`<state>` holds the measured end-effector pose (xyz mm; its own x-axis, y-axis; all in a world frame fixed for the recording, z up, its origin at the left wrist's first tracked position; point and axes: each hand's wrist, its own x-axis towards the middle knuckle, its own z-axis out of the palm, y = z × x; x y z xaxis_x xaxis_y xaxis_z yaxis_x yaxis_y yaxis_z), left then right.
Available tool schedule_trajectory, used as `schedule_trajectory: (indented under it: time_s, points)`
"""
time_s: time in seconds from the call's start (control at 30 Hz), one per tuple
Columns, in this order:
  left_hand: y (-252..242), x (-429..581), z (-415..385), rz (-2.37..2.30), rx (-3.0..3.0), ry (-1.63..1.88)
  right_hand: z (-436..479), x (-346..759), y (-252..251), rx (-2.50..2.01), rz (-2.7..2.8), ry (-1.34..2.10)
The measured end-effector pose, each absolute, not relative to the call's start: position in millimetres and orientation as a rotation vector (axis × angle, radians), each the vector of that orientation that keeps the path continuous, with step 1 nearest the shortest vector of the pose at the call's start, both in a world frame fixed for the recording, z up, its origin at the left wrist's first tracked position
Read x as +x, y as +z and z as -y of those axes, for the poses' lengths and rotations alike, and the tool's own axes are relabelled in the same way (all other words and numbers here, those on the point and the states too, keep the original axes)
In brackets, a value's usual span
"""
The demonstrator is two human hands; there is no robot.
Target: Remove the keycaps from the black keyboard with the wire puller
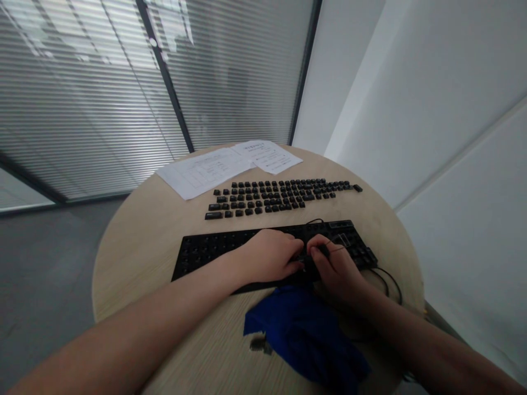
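Note:
A black keyboard frame (206, 252) with its keycaps taken off lies across the round wooden table (135, 247). The loose black keycaps (272, 196) are laid out in rows just behind it. My left hand (269, 255) rests on the middle of the frame with its fingers curled down. My right hand (335, 269) sits beside it, fingers closed round a small dark object with thin wire loops. A blue cloth (304, 329) lies on the table in front of the keyboard, under my wrists.
Two printed paper sheets (206, 170) lie at the table's far side. A black cable (389, 280) curls off the keyboard's right end. A glass wall with blinds (102, 93) stands behind, and a white wall (432, 109) to the right.

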<state>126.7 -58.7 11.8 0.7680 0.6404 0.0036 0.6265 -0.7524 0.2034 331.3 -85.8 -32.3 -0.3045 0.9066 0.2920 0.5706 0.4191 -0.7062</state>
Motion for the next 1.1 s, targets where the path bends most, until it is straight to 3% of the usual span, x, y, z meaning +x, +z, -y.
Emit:
schedule_trajectory:
  time_s: [0.63,1.1]
  points:
    - [2.3,133.5,67.8,-0.992,3.008,0.078,88.5,330.6,-38.2,-1.181,1.913,0.533]
    - [-2.0,134.4,68.3,-0.997,3.028,0.118,88.8,331.5,-41.0,-1.231,1.7,0.657]
